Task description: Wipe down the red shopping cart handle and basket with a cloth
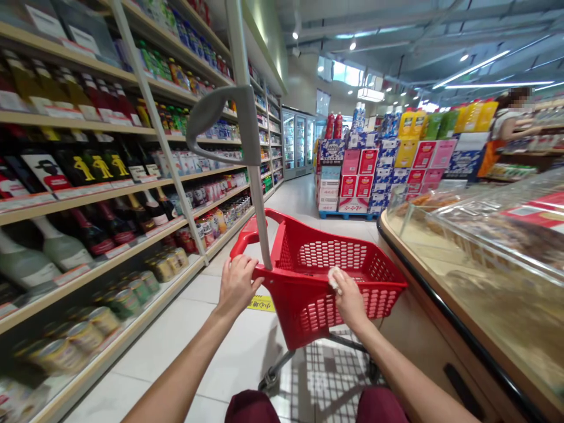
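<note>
Fingers (346, 282) of right hand (351, 302) pinched on white wad (335, 278) at near rim (300, 278) of red cart (286, 302); left hand (238, 285) curled over its handle (245, 238). Judgement: brace with the left, press wad flat, follow rim in even strokes.

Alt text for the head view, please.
A person's left hand rests on the handle of a red shopping cart; the right hand holds a crumpled white wad at its rim. Shelves of bottles and cans line the left, a display case the right.
</note>
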Demonstrator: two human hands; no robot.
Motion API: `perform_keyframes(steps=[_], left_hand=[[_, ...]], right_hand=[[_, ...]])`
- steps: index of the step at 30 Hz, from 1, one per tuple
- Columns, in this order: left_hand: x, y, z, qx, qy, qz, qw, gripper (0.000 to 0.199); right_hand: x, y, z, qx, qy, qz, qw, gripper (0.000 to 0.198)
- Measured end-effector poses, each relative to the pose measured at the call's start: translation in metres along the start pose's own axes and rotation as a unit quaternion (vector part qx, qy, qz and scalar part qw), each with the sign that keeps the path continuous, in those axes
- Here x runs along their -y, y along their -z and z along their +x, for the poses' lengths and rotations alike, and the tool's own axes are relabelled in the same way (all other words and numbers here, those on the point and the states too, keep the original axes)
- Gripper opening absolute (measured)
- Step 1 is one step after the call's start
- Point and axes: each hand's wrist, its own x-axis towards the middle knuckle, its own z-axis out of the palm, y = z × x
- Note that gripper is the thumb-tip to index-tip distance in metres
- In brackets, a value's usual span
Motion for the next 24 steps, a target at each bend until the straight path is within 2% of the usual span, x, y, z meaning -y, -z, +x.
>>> perform_keyframes(steps=[2,5,9,12,14,16,18,20,22,24], left_hand=[[-0.005,-0.001,0.000,-0.006,0.011,0.005,1.000,0.028],[-0.012,-0.003,-0.003,-0.020,0.022,0.011,1.000,0.029],[-0.018,-0.003,-0.008,-0.036,0.032,0.021,0.999,0.025],[-0.020,-0.001,-0.010,-0.049,0.038,0.030,0.998,0.023],[-0.023,0.000,-0.010,-0.050,0.041,0.033,0.997,0.023],[-0.026,0.002,-0.011,-0.045,0.042,0.037,0.997,0.023],[-0.031,0.004,-0.012,-0.041,0.040,0.037,0.998,0.022],[-0.038,0.007,-0.013,-0.041,0.036,0.032,0.998,0.022],[-0.046,0.010,-0.014,-0.036,0.028,0.022,0.999,0.021],[-0.055,0.012,-0.015,-0.027,0.015,0.009,0.999,0.018]], right_hand=[[0.040,-0.014,0.006,0.015,0.040,0.041,0.998,0.054],[0.096,-0.028,0.012,0.014,0.060,0.074,0.995,0.053],[0.136,-0.032,0.012,0.024,0.130,0.092,0.987,0.053],[0.137,-0.031,0.010,0.023,0.161,0.097,0.982,0.053],[0.123,-0.029,0.009,0.024,0.168,0.094,0.981,0.051],[0.098,-0.026,0.008,0.016,0.152,0.091,0.984,0.052],[0.074,-0.023,0.005,-0.001,0.105,0.090,0.990,0.055],[0.063,-0.015,0.005,-0.004,0.084,0.093,0.992,0.056],[0.073,0.000,0.014,-0.007,0.124,0.105,0.987,0.056],[0.103,0.025,0.036,-0.044,0.203,0.122,0.971,0.055]])
